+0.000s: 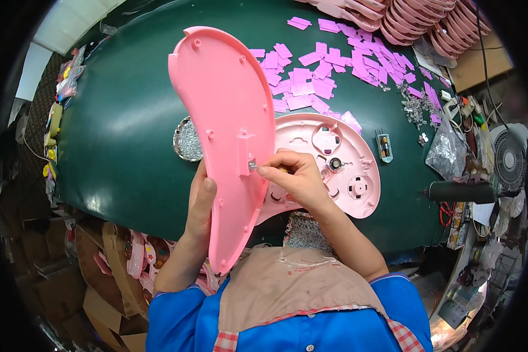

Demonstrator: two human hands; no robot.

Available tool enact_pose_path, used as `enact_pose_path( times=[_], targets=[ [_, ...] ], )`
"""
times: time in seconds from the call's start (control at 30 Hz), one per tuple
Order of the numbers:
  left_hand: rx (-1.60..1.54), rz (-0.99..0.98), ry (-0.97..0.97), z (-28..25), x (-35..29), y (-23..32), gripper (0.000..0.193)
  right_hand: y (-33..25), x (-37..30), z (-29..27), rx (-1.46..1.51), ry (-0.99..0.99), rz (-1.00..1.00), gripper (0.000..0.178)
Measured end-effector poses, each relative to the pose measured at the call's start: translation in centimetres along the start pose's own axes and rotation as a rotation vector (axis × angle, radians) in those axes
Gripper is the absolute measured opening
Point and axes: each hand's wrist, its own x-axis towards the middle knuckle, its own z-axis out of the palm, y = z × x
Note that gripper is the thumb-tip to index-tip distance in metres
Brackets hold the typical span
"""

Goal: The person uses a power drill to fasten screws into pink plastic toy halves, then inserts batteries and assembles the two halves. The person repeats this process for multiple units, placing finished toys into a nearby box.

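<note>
My left hand (200,205) grips the left edge of a curved pink plastic shell (226,100), which is tilted up with its inner side facing me. Screw posts stand around its inside, and a box-shaped compartment (244,149) is moulded near its lower middle. My right hand (304,180) pinches at a small shiny metal piece (253,165) at the compartment's lower end; its exact shape is too small to tell. Behind the right hand lies a paler pink shell (361,161), fitted with a round speaker-like part (334,164) and partly covered by the raised shell.
Flat purple plastic pieces (322,88) are scattered over the green table (123,117). Small metal parts (415,108) lie at the right, near a screwdriver-like tool in a small tray (384,146). Pink shells (416,20) are stacked at the far right. A fan (508,155) stands right.
</note>
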Motion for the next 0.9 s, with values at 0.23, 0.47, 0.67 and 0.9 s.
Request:
enact_pose_path(
  times=[0.23,0.47,0.67,0.9],
  targets=[
    [0.154,-0.005,-0.039,-1.5,-0.5,-0.2,0.107,-2.1,0.9,0.5,-0.075,-0.128,0.042,0.012],
    [0.074,-0.059,-0.215,-4.0,0.5,-2.6,0.121,-1.4,0.8,0.8,-0.264,-0.105,-0.262,0.012],
    [0.128,-0.017,-0.163,-3.9,1.1,-1.8,0.118,-0.4,0.2,-0.1,-0.132,-0.251,-0.278,0.008],
    [-0.371,-0.067,0.085,-1.6,0.6,-0.1,0.076,0.5,-2.3,3.9,-0.715,0.049,-0.706,0.049]
  ],
)
